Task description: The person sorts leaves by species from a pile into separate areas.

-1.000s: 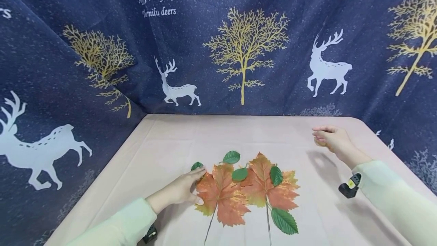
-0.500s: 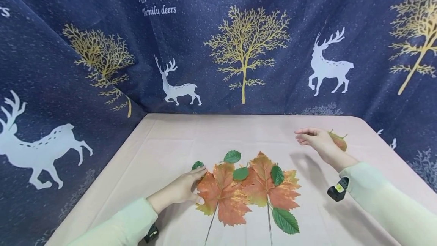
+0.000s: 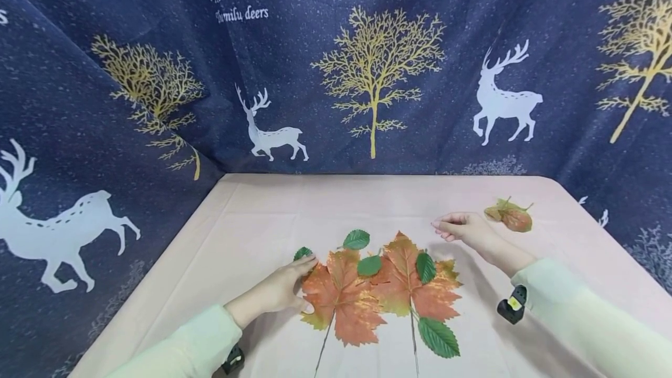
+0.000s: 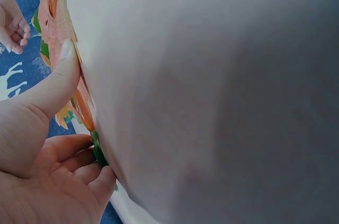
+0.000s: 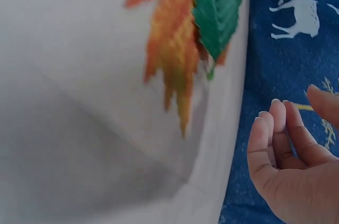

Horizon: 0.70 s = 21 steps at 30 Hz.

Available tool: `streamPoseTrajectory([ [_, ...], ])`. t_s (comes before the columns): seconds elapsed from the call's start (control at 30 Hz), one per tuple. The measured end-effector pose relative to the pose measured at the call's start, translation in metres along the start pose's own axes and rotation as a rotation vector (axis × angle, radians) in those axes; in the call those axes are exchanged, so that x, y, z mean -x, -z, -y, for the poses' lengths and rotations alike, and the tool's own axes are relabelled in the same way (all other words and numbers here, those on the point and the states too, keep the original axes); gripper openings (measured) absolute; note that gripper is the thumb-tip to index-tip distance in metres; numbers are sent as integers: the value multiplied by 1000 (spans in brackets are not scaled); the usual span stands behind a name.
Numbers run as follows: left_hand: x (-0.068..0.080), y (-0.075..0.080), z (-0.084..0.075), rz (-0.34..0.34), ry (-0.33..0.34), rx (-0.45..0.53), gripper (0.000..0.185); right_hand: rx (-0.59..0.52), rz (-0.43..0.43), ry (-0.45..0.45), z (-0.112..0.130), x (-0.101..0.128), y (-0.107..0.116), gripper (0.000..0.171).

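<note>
On the pink tablecloth point(image 3: 262, 214), two orange maple leaves point(image 3: 378, 290) lie side by side at the near centre. Left hand point(image 3: 278, 290), fingers flat, presses the left leaf's edge. Right hand point(image 3: 464, 229) hovers empty, fingers relaxed, above the right leaf.

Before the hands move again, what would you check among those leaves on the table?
1. Left hand touches the left orange maple leaf: ok.
2. Right hand holds nothing: ok, its fingers look loosely curled.
3. Right orange maple leaf lies flat beside the first: ok.
4. Small green leaves sit on and around the maple leaves: ok.
5. Leaf cluster lies apart, far right on the table: ok.
6. Stems pinned down: cannot tell.
</note>
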<state>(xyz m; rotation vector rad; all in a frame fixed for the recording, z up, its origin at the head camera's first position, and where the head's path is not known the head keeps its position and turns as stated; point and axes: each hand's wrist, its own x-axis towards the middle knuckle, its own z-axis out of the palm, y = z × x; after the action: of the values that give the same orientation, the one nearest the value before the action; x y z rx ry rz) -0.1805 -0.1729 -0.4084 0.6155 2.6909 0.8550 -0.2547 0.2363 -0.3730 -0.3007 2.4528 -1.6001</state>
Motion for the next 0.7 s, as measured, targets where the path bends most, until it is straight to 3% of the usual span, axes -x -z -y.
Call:
streamPoseTrajectory([
  [0.2,0,0,0,1,12,-4,96,95,41,-21,-6,2,-13,41],
  [0.47,1,1,-3,0,24,15,96,116,103,15,-19,3,-24,43],
  [0.7,2,0,-4,-10,32,31,94,166,95,15,-22,4,-32,44],
])
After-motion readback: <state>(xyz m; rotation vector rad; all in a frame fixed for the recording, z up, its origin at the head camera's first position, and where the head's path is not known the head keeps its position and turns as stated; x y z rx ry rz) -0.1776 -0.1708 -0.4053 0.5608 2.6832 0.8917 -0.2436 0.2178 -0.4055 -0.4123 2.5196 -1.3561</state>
